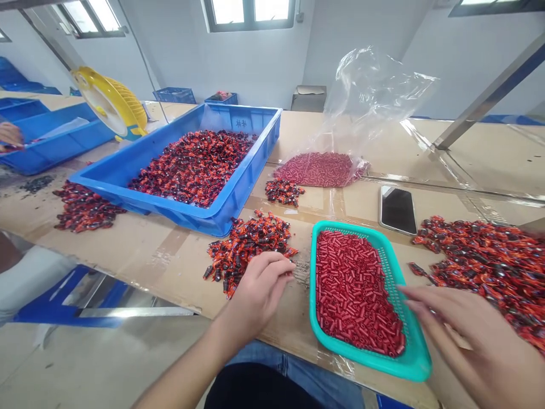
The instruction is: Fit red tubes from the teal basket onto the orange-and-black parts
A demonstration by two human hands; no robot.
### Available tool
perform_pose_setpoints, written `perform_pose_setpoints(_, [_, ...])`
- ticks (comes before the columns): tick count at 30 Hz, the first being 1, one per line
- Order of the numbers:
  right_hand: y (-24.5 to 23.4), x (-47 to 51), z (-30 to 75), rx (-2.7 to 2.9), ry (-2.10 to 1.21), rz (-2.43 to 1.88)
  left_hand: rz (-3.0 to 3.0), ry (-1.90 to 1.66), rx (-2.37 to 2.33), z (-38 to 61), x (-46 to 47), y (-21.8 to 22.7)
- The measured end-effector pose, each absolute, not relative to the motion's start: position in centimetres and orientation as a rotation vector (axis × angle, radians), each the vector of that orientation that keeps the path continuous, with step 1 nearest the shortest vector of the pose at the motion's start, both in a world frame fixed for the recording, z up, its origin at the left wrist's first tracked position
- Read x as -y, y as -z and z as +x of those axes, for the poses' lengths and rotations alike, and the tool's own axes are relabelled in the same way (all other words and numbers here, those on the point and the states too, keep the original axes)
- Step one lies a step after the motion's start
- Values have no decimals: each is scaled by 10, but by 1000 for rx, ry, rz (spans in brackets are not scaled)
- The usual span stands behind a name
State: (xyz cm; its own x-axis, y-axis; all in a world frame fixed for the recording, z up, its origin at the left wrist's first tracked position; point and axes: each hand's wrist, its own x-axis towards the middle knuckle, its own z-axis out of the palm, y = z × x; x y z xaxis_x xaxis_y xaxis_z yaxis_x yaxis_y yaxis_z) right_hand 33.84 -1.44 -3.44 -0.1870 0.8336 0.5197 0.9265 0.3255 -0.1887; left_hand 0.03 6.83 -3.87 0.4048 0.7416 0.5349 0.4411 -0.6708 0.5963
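My left hand (pixel 259 292) rests on the cardboard-covered table beside a pile of small red-and-black parts (pixel 249 241), fingers curled together at the pile's near edge; what they pinch is hidden. My right hand (pixel 468 335) hovers at the right rim of a teal basket (pixel 415 363) filled with small red tubes (pixel 355 292). Its fingers are stretched out flat and hold nothing. A larger heap of red-and-black parts (pixel 481 258) lies just beyond that hand.
A big blue tray (pixel 238 199) of red-and-black parts stands at centre left. A clear plastic bag (pixel 366 96) holds more red tubes. A phone (pixel 398 209) lies behind the basket. Another person's hand (pixel 9 136) shows far left by a yellow fan (pixel 111 102).
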Motion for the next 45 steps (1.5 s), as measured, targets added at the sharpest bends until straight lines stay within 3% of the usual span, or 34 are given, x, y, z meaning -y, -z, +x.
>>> perform_pose_setpoints(3, [36,-8,292,2266,208,-1335,2101,-1193,-996,1,-49,33])
perform_pose_setpoints(9, [57,-33,275,2343,179,-1401,1392,-1244,-903,4,-26,32])
perform_pose_setpoints(14, [54,-30,278,2308,115,-1406,1262,-1277,-925,6,-22,32])
perform_pose_setpoints(20, [28,-18,273,2180,20,-1400,1257,-1327,-859,10,-15,22])
perform_pose_setpoints(27, [-14,12,221,1903,-529,-1070,1567,-1368,-764,13,-6,16])
perform_pose_setpoints(35, [-3,16,197,1872,-463,-920,1781,-1407,-677,15,-3,11])
perform_pose_setpoints(45, [-3,22,205,1700,-711,-880,1825,-1427,-647,17,-1,10])
